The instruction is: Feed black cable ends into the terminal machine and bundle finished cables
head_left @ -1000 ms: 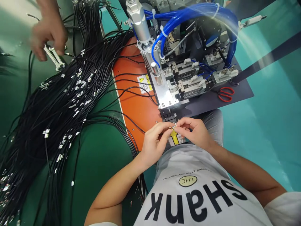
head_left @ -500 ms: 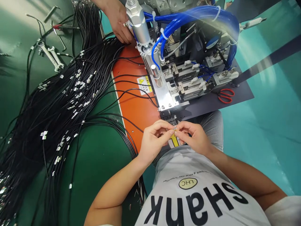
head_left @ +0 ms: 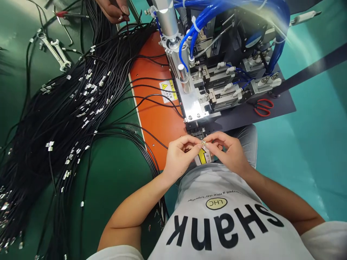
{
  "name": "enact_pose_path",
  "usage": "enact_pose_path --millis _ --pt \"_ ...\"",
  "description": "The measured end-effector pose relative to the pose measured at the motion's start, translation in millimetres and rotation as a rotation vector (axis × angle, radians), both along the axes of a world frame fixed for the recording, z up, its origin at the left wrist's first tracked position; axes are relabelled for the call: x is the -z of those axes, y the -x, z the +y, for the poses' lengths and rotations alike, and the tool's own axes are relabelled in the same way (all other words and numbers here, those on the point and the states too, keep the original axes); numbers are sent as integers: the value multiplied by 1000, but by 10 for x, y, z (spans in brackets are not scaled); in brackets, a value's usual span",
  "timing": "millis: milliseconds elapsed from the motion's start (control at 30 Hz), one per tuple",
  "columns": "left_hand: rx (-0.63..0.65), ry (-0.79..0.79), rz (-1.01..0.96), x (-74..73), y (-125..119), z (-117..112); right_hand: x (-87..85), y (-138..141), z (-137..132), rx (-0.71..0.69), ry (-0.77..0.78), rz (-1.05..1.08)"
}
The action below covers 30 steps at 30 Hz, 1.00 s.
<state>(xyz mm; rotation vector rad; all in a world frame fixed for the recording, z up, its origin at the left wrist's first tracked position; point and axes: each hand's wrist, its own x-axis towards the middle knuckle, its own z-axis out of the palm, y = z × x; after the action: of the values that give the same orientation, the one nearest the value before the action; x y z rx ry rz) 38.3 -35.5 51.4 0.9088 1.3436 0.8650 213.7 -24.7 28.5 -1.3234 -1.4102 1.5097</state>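
My left hand (head_left: 182, 153) is closed in a pinch at the front corner of the machine. A black cable (head_left: 155, 139) runs into it from the left and disappears behind its fingers. Thin, light-coloured wire ends (head_left: 203, 143) show between my fingertips. My right hand (head_left: 227, 150) pinches these wires from the other side, thumb against forefinger, its tips almost touching those of my left. Just below the fingertips is a label with a yellow arrow (head_left: 202, 156). How many wires each hand grips is too small to tell.
Ahead stands a machine with metal cylinders (head_left: 187, 85) and blue air hoses (head_left: 211, 14). Black cables with shiny ends (head_left: 89, 86) cover the green table (head_left: 116, 180) on the left, near wrenches (head_left: 55, 50). Red-handled scissors (head_left: 263, 107) lie right. Another person's hand (head_left: 112, 9) holds a cable end.
The view has shifted slightly. My hands stay together, and the wire ends between my fingertips show more spread. The other person's hand has moved left and up from the machine, now with a cable end.
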Motion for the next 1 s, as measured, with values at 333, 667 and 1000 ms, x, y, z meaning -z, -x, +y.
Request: enact_pose_path --millis 333,667,1000 --pt "3 2 33 0 -17 5 -88 28 -34 56 -206 -85" --pt "39 -13 56 23 8 11 -38 77 4 138 -244 -84" --pt "108 -78 113 34 21 13 13 85 15 131 -239 -52"
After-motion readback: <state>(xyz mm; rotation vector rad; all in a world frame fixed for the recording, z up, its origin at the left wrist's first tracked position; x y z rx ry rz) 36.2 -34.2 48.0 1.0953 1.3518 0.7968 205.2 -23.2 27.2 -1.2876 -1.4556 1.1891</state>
